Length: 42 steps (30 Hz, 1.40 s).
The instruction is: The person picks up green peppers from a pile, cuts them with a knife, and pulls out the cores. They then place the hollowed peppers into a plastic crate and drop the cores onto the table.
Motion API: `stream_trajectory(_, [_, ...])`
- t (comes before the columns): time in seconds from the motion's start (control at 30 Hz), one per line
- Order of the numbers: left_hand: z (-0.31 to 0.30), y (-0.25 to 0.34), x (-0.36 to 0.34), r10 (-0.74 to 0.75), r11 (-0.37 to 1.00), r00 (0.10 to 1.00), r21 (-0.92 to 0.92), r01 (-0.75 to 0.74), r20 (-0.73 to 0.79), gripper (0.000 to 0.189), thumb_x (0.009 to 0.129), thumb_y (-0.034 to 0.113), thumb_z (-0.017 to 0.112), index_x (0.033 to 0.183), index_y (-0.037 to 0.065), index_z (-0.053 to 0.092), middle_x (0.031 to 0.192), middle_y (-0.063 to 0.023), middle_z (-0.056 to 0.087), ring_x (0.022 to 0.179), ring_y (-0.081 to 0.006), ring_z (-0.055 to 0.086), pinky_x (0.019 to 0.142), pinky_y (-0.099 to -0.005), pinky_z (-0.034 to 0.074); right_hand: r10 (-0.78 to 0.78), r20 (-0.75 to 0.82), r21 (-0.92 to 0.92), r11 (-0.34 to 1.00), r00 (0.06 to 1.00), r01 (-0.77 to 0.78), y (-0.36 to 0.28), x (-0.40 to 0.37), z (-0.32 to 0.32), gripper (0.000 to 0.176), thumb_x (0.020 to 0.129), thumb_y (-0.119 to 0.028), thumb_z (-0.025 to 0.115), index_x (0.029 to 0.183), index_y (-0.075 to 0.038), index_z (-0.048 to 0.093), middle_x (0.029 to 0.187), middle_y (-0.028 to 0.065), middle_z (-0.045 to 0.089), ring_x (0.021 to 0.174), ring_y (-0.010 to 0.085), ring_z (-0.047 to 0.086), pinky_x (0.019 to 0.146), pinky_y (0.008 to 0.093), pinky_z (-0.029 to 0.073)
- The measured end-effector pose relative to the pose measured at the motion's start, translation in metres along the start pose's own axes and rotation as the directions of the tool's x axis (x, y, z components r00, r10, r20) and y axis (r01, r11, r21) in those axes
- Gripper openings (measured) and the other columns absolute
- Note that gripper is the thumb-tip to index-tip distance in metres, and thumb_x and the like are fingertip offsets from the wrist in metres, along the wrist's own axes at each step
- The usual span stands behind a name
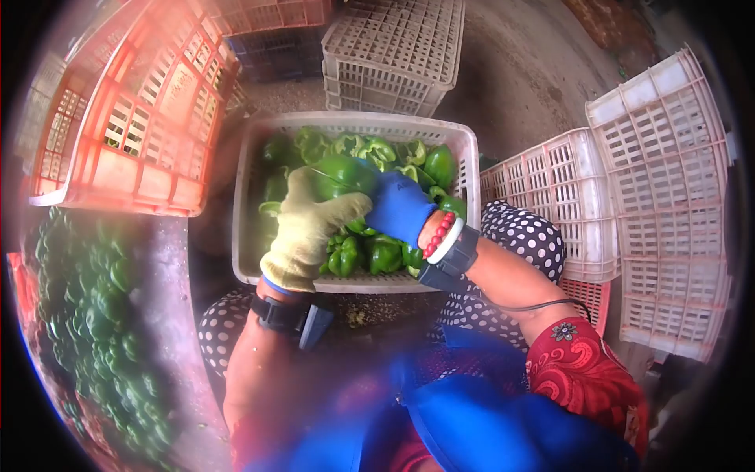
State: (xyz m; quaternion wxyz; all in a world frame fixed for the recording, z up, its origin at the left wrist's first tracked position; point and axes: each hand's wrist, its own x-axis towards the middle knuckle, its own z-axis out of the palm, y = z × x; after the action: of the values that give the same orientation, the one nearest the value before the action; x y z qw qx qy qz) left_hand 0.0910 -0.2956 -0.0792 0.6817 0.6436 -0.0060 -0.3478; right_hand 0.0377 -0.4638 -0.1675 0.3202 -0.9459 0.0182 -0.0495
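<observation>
Over a white plastic crate (pixel 355 288), both gloved hands meet at a large green bell pepper (pixel 340 175). My left hand (pixel 303 232), in a cream knit glove, is closed around the pepper's left and near side, with the thumb pointing right. On the opposite side, my right hand (pixel 399 206) wears a blue glove and is closed against the pepper; its fingertips are hidden. A thin pale line runs across the pepper's skin. Beneath the hands, the crate holds cut, opened peppers (pixel 379 151) at the far side and several peppers (pixel 384 256) at the near side.
An orange crate (pixel 149 169) stands tilted at the left, beside a large heap of green peppers (pixel 102 315). Behind the working crate sits an upturned grey crate (pixel 393 47). White crates (pixel 550 189) stand at the right. My knees in dotted cloth (pixel 523 236) flank the working crate.
</observation>
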Motion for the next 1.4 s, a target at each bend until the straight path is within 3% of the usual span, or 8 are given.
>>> stream_trajectory(0.33, [-0.044, 0.037, 0.000, 0.137, 0.915, 0.981, -0.398, -0.072, 0.136, 0.069, 0.081, 0.009, 0.079, 0.142, -0.004, 0.048, 0.122, -0.0110, 0.066, 0.108, -0.0215, 0.065, 0.097, -0.0349, 0.051, 0.071, -0.003, 0.131, 0.989, 0.997, -0.070, 0.002, -0.014, -0.029, 0.063, 0.092, -0.015, 0.064, 0.152, -0.015, 0.043, 0.083, 0.0226, 0.070, 0.074, 0.0355, 0.070, 0.069, 0.0446, 0.057])
stream_trajectory(0.43, [-0.040, 0.020, 0.000, 0.102, 0.995, 0.994, 0.018, -0.102, -0.036, 0.075, 0.078, 0.012, 0.084, 0.143, -0.001, 0.049, 0.122, -0.0088, 0.066, 0.110, -0.0192, 0.064, 0.098, -0.0321, 0.050, 0.071, 0.220, 0.662, 0.722, 0.973, -0.203, -0.018, -0.005, -0.063, 0.085, 0.092, -0.038, 0.075, 0.161, -0.018, 0.031, 0.129, 0.0180, 0.064, 0.083, 0.0236, 0.069, 0.077, 0.0384, 0.057])
stream_trajectory(0.57, [-0.023, 0.001, -0.003, 0.346, 0.720, 0.924, 0.586, -0.372, 0.160, 0.086, 0.074, 0.028, 0.092, 0.143, 0.003, 0.047, 0.126, -0.0108, 0.064, 0.118, -0.0202, 0.060, 0.103, -0.0356, 0.048, -0.235, 0.177, 0.772, 0.636, 0.956, 0.014, -0.019, 0.017, -0.047, 0.109, 0.082, -0.048, 0.084, 0.162, -0.005, 0.025, 0.153, 0.0126, 0.046, 0.139, 0.0207, 0.043, 0.113, 0.0372, 0.039])
stream_trajectory(0.7, [-0.031, -0.004, 0.004, 0.303, 0.780, 0.924, 0.496, -0.381, 0.234, 0.085, 0.072, 0.022, 0.094, 0.140, 0.003, 0.048, 0.127, -0.0112, 0.063, 0.117, -0.0200, 0.060, 0.102, -0.0359, 0.049, -0.220, 0.099, 0.719, 0.690, 0.970, 0.084, -0.021, 0.015, -0.047, 0.099, 0.082, -0.038, 0.086, 0.162, -0.016, 0.033, 0.131, 0.0071, 0.059, 0.116, 0.0160, 0.055, 0.099, 0.0331, 0.047])
stream_trajectory(0.93, [-0.028, 0.002, -0.005, 0.118, 0.993, 0.946, -0.052, -0.108, 0.303, 0.076, 0.071, 0.007, 0.090, 0.136, 0.003, 0.050, 0.118, -0.0071, 0.062, 0.104, -0.0165, 0.061, 0.091, -0.0321, 0.053, 0.012, 0.522, 0.852, -0.041, 0.853, -0.522, -0.023, 0.004, -0.050, 0.050, 0.088, -0.029, 0.081, 0.130, -0.011, 0.060, 0.082, -0.0010, 0.063, 0.052, 0.0087, 0.055, 0.044, 0.0223, 0.042])
stream_trajectory(1.2, [-0.043, 0.010, -0.004, 0.286, 0.874, 0.877, -0.481, -0.073, 0.387, 0.077, 0.079, 0.025, 0.083, 0.143, 0.003, 0.046, 0.122, -0.0111, 0.062, 0.113, -0.0238, 0.061, 0.097, -0.0351, 0.052, -0.094, 0.416, 0.855, -0.299, 0.905, -0.424, 0.004, 0.001, -0.055, 0.068, 0.094, -0.048, 0.068, 0.144, -0.004, 0.052, 0.080, 0.0074, 0.065, 0.060, 0.0163, 0.060, 0.051, 0.0283, 0.051])
stream_trajectory(1.33, [-0.047, 0.007, 0.008, 0.427, 0.833, 0.893, -0.445, -0.328, 0.142, 0.056, 0.098, 0.022, 0.068, 0.145, 0.002, 0.046, 0.123, -0.0146, 0.064, 0.109, -0.0216, 0.063, 0.094, -0.0344, 0.053, 0.224, 0.117, 0.825, 0.521, 0.968, -0.220, -0.004, 0.017, -0.048, 0.050, 0.090, -0.036, 0.079, 0.129, -0.011, 0.061, 0.075, -0.0014, 0.061, 0.052, 0.0072, 0.055, 0.043, 0.0248, 0.043])
stream_trajectory(1.4, [-0.048, -0.002, 0.016, 0.620, 0.746, 0.781, 0.249, -0.617, 0.080, 0.049, 0.100, 0.018, 0.064, 0.143, 0.000, 0.048, 0.121, -0.0125, 0.064, 0.105, -0.0180, 0.064, 0.092, -0.0331, 0.053, 0.459, 0.256, 0.769, 0.436, 0.851, -0.467, -0.018, 0.011, -0.050, 0.050, 0.090, -0.046, 0.078, 0.124, -0.012, 0.063, 0.069, -0.0014, 0.058, 0.049, 0.0083, 0.053, 0.042, 0.0254, 0.042])
